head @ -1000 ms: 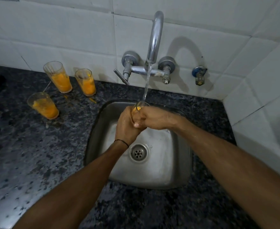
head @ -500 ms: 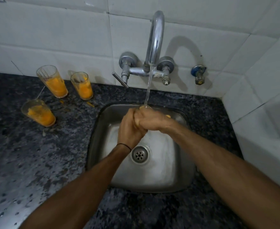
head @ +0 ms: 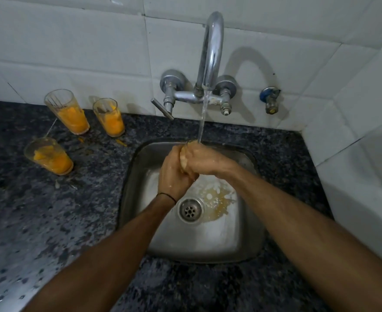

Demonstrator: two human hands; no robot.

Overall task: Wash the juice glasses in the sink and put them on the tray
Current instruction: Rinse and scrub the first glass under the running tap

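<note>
Over the steel sink [head: 248,239], both hands wrap one juice glass [head: 184,159] under the running water. My left hand [head: 171,174] grips it from below and my right hand [head: 202,159] curls round it from the right. Only a sliver of the glass and its rim shows between the fingers. Three more glasses with orange juice stand on the dark counter at left: a tall one [head: 69,113], another [head: 110,118] beside it, and a third [head: 50,157] nearer me. No tray is in view.
A chrome tap [head: 210,52] on the white tiled wall pours a thin stream onto the glass. Orange residue [head: 219,199] lies by the drain [head: 190,210]. A small valve [head: 270,102] sits on the wall at right. Speckled granite counter [head: 39,233] surrounds the sink.
The glass has been turned deeper into my hands, so less of it shows. Orange liquid now spreads over the sink floor near the drain.
</note>
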